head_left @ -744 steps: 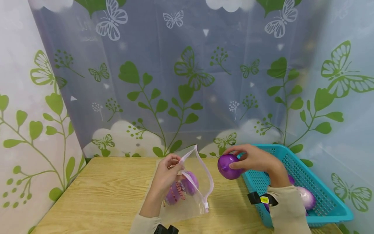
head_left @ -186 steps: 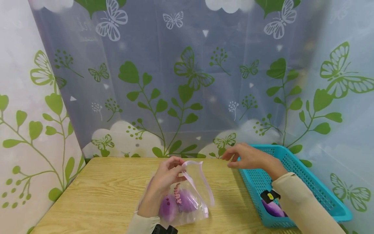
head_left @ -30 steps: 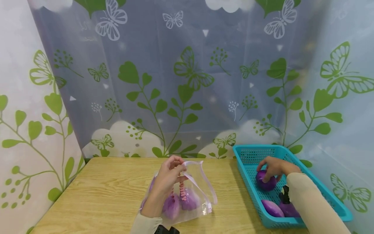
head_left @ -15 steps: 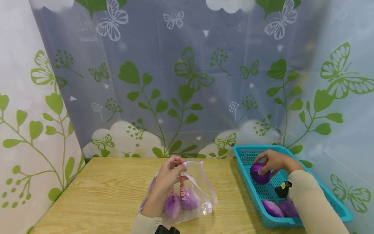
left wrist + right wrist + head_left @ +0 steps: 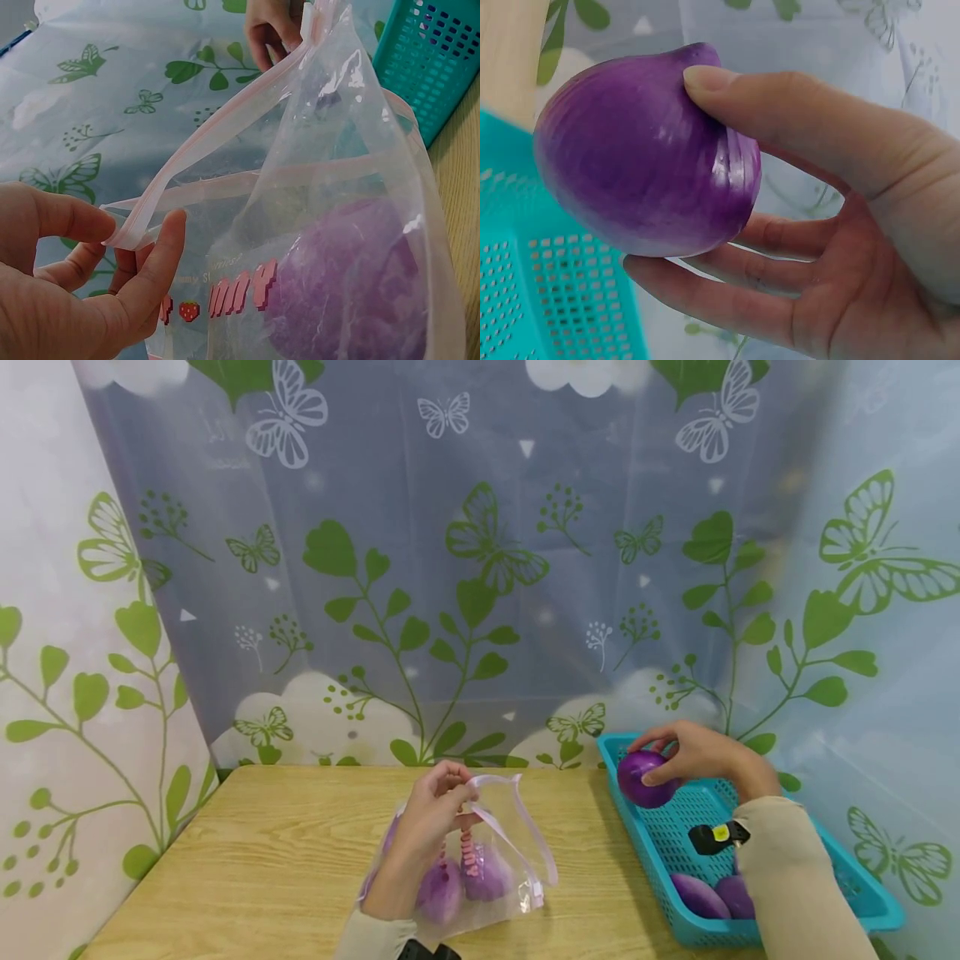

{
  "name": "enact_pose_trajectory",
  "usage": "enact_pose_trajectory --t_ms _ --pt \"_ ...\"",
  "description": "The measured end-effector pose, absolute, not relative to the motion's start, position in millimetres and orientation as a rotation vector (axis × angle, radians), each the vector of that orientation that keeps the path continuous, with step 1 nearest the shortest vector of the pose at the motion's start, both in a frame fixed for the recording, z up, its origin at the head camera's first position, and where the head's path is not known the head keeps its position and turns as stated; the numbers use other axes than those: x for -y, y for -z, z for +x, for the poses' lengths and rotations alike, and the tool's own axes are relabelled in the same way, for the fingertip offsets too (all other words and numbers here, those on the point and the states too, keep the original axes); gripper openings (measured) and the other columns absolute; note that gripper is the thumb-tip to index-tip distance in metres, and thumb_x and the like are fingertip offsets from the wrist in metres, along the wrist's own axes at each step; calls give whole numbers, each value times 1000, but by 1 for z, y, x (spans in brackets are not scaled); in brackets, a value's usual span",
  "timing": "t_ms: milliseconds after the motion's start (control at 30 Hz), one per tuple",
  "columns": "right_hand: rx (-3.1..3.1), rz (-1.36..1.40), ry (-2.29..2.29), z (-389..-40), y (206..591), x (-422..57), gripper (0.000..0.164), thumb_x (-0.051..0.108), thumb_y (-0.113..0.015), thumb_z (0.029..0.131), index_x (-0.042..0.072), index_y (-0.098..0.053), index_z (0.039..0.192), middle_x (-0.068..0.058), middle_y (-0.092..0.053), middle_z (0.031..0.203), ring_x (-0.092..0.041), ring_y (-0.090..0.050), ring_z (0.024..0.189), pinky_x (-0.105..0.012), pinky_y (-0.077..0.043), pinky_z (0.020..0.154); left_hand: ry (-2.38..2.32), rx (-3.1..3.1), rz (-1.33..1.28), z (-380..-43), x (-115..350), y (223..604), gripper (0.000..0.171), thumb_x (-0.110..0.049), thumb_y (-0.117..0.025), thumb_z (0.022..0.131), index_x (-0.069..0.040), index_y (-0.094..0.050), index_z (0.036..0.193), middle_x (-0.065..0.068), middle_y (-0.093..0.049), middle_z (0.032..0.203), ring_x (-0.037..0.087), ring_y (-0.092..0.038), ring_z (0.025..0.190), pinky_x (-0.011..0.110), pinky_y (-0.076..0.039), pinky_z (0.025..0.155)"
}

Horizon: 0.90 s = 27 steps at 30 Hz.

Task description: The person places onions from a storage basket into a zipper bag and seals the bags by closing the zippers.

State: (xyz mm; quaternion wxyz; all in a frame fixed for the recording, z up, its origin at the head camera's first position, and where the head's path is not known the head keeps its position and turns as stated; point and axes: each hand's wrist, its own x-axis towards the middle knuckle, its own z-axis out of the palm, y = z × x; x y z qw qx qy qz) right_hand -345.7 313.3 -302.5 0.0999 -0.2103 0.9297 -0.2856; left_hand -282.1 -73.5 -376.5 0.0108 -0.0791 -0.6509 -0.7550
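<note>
My right hand [image 5: 693, 756] holds a purple onion [image 5: 647, 779] between thumb and fingers, above the left side of a turquoise basket [image 5: 651, 843]. Its glossy skin and short neck show closely in the right wrist view, the thumb lying by the neck [image 5: 699, 52]. Over the table, my left hand [image 5: 431, 827] pinches the rim of a clear zip bag [image 5: 517, 906] with a pink edge and printed letters. The bag's mouth gapes to the right. Several purple onions [image 5: 487, 870] lie inside it, blurred by the plastic and partly behind my hand.
More purple onions [image 5: 699, 896] lie at the near end of the basket, partly under my right sleeve. The basket stands at the right edge of the wooden table [image 5: 262, 860]. A patterned curtain [image 5: 390, 610] hangs behind.
Over the last second, my right hand has lifted the purple onion from the basket and moved it up and left. My left hand and the bag stay put. Earlier, the bag held fewer onions.
</note>
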Motion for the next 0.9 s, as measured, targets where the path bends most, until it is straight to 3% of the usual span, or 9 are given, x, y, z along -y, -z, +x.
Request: enact_pose_trajectory --t_ms 233,533,900 --pt "-2751 -731 852 -339 298 -292 48 22 -85 86 5 -69 128 -20 -62 113 -24 -68 96 -37 -65 71 2354 2027 -245 -281 74 376 16 1 -60 99 -14 -59 94 5 -55 94 19 -59 91 27 -62 71" --pt "-2793 -770 809 -324 296 -271 47 26 -86 84 13 -72 126 -17 -67 118 -33 -68 105 -39 -64 75 2362 2025 -254 -281 74 376 17 1 -59 99 -15 -59 93 5 -55 94 19 -59 90 26 -61 69" --pt "-2779 -866 852 -306 295 -244 44 26 -84 85 19 -72 127 -15 -69 129 -29 -67 106 -36 -61 77 2364 2029 -244 -280 74 375 16 1 -59 99 -14 -59 94 6 -55 95 19 -58 90 26 -61 69"
